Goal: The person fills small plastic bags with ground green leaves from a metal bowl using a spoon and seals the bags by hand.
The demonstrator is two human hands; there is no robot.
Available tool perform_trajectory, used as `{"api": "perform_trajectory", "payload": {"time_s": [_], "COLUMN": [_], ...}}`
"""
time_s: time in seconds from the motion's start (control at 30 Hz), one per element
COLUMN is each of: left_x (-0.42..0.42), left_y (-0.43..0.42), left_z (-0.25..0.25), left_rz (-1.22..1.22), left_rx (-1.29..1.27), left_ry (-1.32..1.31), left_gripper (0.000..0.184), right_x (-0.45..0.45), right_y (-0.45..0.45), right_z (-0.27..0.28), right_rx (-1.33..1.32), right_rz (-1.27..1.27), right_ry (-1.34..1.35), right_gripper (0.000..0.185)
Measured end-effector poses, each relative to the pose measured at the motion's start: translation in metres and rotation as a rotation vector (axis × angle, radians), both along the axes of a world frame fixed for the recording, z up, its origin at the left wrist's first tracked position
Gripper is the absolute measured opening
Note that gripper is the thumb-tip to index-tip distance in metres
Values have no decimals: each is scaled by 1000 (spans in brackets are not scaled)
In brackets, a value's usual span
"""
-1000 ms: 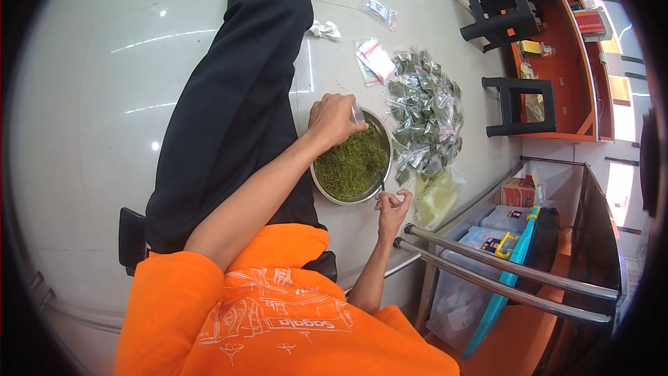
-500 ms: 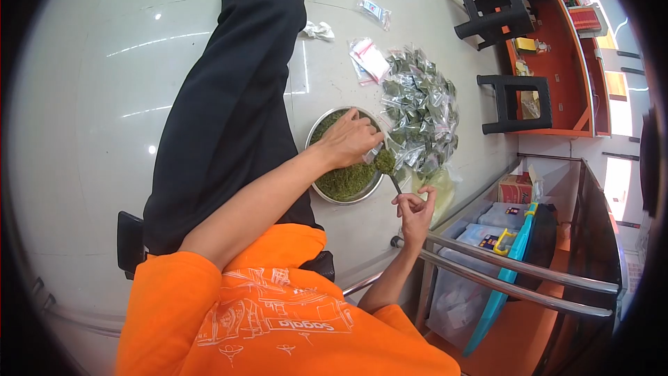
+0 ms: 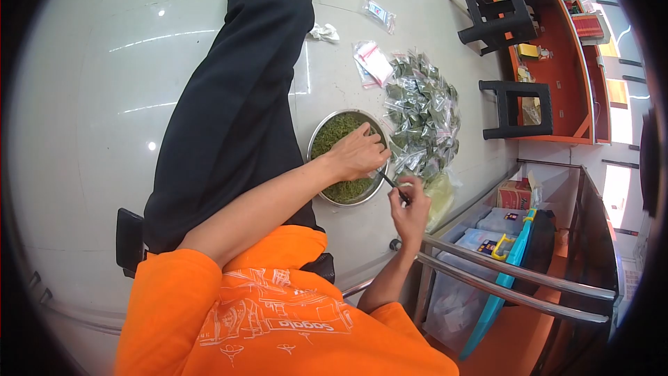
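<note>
Green shredded leaf material (image 3: 342,132) fills a round metal bowl (image 3: 314,141) on the floor. Over the bowl's right side, my left hand (image 3: 360,152) pinches a small clear plastic bag, mostly hidden by its fingers. My right hand (image 3: 410,205), just beyond the bowl's lower right rim, grips a spoon (image 3: 391,184) by its dark handle. The spoon's head is hidden at the bag, beside my left fingers. Many filled clear packets (image 3: 423,108) lie heaped right of the bowl.
Flat empty bags (image 3: 374,64), a labelled packet (image 3: 379,14) and crumpled white tissue (image 3: 324,33) lie on the floor. A yellowish bag (image 3: 438,198) is below the packets. Black stools (image 3: 516,110), an orange shelf (image 3: 574,63) and a metal-railed rack (image 3: 515,273) stand right.
My left hand moved from the bowl's upper part to its right side. My right hand raised a spoonful of green material out of the bowl and brought the spoon to the bag.
</note>
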State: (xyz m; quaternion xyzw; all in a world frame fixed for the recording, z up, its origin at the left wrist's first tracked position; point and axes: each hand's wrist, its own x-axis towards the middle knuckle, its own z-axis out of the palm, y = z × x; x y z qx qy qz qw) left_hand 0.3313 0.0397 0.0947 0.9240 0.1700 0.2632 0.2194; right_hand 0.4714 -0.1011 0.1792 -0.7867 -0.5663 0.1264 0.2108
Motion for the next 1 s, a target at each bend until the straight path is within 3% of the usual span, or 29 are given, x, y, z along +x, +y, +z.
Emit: {"api": "perform_trajectory", "payload": {"time_s": [0.07, 0.23, 0.3, 0.7, 0.8, 0.87, 0.93, 1.0], "left_x": [2, 0, 1, -11, -4, -6, -4, 3], "left_y": [-1, 4, 7, 19, 20, 21, 22, 23], "left_z": [-2, 1, -1, 8, -4, -3, -6, -18], "left_rz": [-10, 11, -12, 111, 182, 194, 204, 181], "left_rx": [-33, -205, -310, -598, -604, -668, -731, -828], "left_ry": [-24, -81, -206, -190, -203, -224, -249, -382], "left_gripper": [37, 41, 42, 51, 51, 52, 54, 66], "right_x": [-22, -28, -35, -12, -7, 5, 13, 23], "right_y": [9, 11, 13, -4, -8, -9, -7, -6], "right_z": [-1, -1, 3, 17, 6, -22, -48, -73], "right_rx": [18, 157, 198, 332, 219, 221, 154, 88], "right_rz": [55, 88, 221, 81, -135, -336, -320, -299], "right_ry": [-157, -383, -518, -460, -259, 118, 222, 326], "right_gripper": [13, 13, 14, 17, 14, 13, 14, 16]}}
